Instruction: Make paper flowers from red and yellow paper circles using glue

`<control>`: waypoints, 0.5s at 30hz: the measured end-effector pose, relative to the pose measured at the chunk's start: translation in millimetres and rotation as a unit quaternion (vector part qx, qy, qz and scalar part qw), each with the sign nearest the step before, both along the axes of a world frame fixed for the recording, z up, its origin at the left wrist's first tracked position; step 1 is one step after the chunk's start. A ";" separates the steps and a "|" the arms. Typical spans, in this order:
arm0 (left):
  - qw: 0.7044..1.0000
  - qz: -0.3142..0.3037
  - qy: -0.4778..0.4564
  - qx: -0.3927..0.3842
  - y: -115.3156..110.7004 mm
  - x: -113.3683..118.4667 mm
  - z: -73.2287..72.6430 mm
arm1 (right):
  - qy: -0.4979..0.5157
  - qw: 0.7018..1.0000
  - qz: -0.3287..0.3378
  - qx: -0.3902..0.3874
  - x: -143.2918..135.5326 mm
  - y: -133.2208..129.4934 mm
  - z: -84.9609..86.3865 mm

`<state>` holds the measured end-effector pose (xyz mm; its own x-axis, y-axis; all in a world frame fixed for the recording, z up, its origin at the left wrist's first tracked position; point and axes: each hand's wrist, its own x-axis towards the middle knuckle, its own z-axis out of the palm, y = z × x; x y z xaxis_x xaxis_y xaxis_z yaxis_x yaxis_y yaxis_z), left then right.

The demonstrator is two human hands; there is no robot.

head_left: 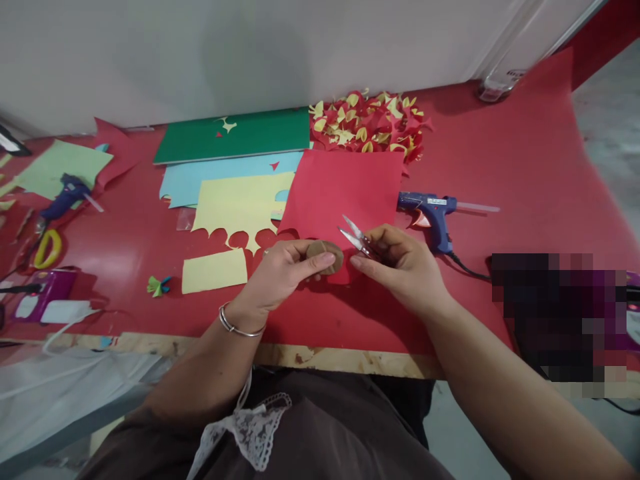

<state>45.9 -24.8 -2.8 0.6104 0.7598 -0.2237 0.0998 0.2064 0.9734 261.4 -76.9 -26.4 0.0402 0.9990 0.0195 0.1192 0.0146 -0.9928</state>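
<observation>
Nearest to the camera is a dark garment [340,427], with one piece of white lace [250,433] lying on it. Beyond it, the left hand [287,270] is pinching a brown round piece [323,257] between thumb and fingers, above the bench [500,153]; I cannot tell if it has one layer or more. The right hand [405,263] is grasping small scissors [356,242], whose two blades stand apart, just beside the left fingers.

In my judgement, the left thumb could be nicked if the blades close while the brown piece slips, because the grip on it is small. The right knuckles could also touch the near glue gun [434,213], which would burn if it is hot; the heat cannot be seen. Its cord [467,267] could catch on the right arm.

Counting: one brown piece, one pair of scissors, and two glue guns, the far one [70,192] being at the left. There is one red sheet [345,183], one scalloped yellow sheet [240,200], one yellow rectangle [215,272] and one green board [240,140]. The red and yellow scraps [370,123] are heaped, too many to count.
</observation>
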 end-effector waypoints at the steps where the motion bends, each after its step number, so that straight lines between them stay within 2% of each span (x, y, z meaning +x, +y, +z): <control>1: 1.000 -0.011 0.007 0.001 1.1 0.0 1.0 | 0.000 1.000 0.006 -0.001 -0.1 0.2 0.2; 3: 0.999 -0.019 0.028 0.023 4.4 -3.0 3.5 | -0.007 1.000 0.002 -0.005 0.1 0.6 0.5; 6: 0.989 -0.008 0.102 0.104 11.2 -16.1 8.3 | -0.019 0.999 -0.038 -0.006 1.8 1.4 -0.2; 8: 0.968 -0.007 0.196 0.157 14.7 -27.3 11.1 | -0.022 0.998 -0.061 -0.002 3.4 1.9 -1.1; 10: 0.946 0.032 0.257 0.192 15.0 -34.7 12.8 | -0.028 0.997 -0.073 0.000 4.5 2.3 -1.7; 12: 0.949 0.066 0.248 0.185 11.3 -34.6 12.8 | -0.033 0.996 -0.087 0.002 4.2 2.4 -1.8; 15: 0.976 0.059 0.177 0.109 1.3 -20.8 8.6 | -0.018 0.994 -0.112 0.000 0.7 1.8 -1.1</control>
